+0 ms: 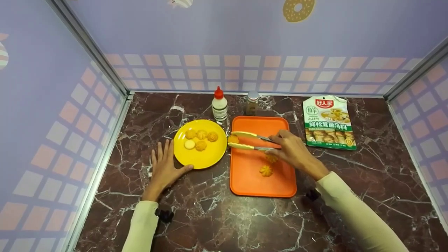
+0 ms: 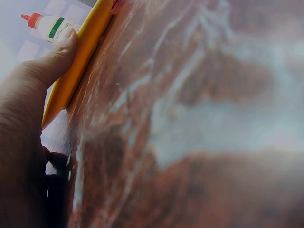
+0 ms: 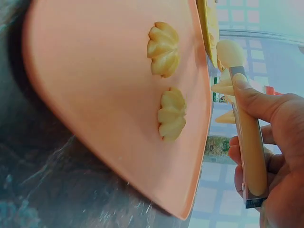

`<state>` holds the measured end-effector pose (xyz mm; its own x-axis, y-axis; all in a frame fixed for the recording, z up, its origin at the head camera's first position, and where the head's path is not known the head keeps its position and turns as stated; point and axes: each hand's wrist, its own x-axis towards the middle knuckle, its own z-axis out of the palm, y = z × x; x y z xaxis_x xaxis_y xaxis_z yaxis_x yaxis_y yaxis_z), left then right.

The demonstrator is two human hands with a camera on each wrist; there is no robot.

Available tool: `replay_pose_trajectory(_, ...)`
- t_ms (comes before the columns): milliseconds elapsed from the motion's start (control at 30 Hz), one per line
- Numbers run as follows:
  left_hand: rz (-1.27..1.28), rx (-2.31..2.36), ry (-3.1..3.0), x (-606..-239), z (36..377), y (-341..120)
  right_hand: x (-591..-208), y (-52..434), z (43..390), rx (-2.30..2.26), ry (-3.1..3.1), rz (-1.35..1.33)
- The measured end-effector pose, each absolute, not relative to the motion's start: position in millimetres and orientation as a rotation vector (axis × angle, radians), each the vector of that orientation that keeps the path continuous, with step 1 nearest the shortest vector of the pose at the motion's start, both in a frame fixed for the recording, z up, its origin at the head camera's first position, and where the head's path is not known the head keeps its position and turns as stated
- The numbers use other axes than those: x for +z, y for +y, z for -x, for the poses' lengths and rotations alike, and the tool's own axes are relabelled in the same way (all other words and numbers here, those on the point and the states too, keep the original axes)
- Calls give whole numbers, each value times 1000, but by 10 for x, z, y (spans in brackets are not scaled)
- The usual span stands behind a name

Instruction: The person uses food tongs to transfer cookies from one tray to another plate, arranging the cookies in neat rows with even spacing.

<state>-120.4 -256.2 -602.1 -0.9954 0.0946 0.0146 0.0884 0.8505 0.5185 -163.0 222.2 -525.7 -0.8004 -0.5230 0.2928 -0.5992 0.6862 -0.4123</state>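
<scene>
My right hand grips a pair of tongs with yellow tips and metal arms. Between the tips is a golden piped cookie, at the gap where the plate and tray come close. Below the tongs, two flower-shaped cookies lie on the orange tray; the right wrist view shows both. My left hand touches the left rim of the yellow plate, fingers straight and spread, thumb against its near edge. Several swirled cookies and a smooth pale round one sit on the plate.
Behind the plate stands a red-capped squeeze bottle, with a small glass jar to its right. A green and white food pouch lies right of the tray. Patterned walls enclose the dark marbled table.
</scene>
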Motion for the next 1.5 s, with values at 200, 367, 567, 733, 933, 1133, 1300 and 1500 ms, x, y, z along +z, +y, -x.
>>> replay_pose_trajectory(200,-141,831,3003,-5999,1198,-2564,-5266,2130,1662,734,-2723,-948)
replay_pose_trajectory(367,-142,834,2995,-5997,1195,-2564,-5270,2051,1684,733,-2713,-966)
replay_pose_trajectory(567,-139,847,2997,-6019,1192,-2569,-5257,1959,1717,735,-2722,-988)
replay_pose_trajectory(733,-136,857,2990,-6021,1189,-2564,-5249,1876,1746,763,-2744,-1006)
replay_pose_trajectory(933,-127,844,2974,-6007,1182,-2569,-5259,1775,1775,781,-2769,-1010)
replay_pose_trajectory(1133,-126,825,2975,-6001,1191,-2567,-5277,1692,1796,778,-2774,-1030)
replay_pose_trajectory(1300,-121,822,2975,-5987,1186,-2561,-5296,1633,1804,771,-2776,-1043)
replay_pose_trajectory(1500,-120,824,2978,-5972,1188,-2557,-5310,1583,1816,762,-2788,-1050)
